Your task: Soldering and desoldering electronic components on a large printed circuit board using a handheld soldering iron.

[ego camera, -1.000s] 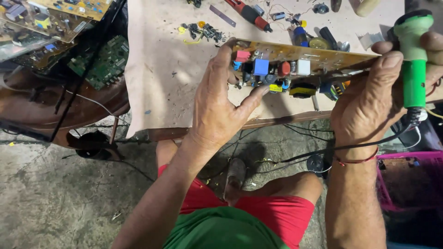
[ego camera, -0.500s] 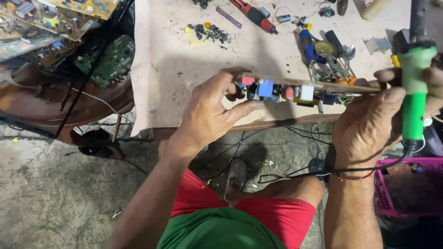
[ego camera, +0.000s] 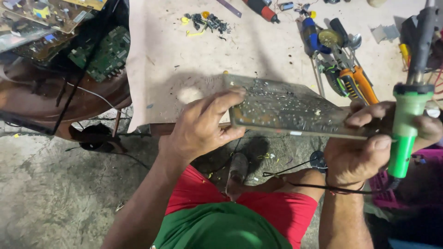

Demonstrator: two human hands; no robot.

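I hold a brown circuit board (ego camera: 286,108) flat between both hands, its solder side facing up with many shiny joints. My left hand (ego camera: 203,127) grips its left edge, thumb underneath and fingers on top. My right hand (ego camera: 369,150) pinches the board's right edge and also clasps a soldering iron (ego camera: 408,117) with a green handle, its dark barrel pointing up and away. A black cord runs from the iron past my right wrist.
A pale worktable (ego camera: 194,60) carries small loose components (ego camera: 207,22), orange-handled pliers (ego camera: 353,78), screwdrivers (ego camera: 263,9) and other tools at the back right. Green circuit boards (ego camera: 104,53) lie at the left. My red shorts and a concrete floor (ego camera: 50,193) are below.
The board has been turned over: its component side faced me earlier, and now the solder side is up. Both hands have kept their hold and come lower and nearer to me.
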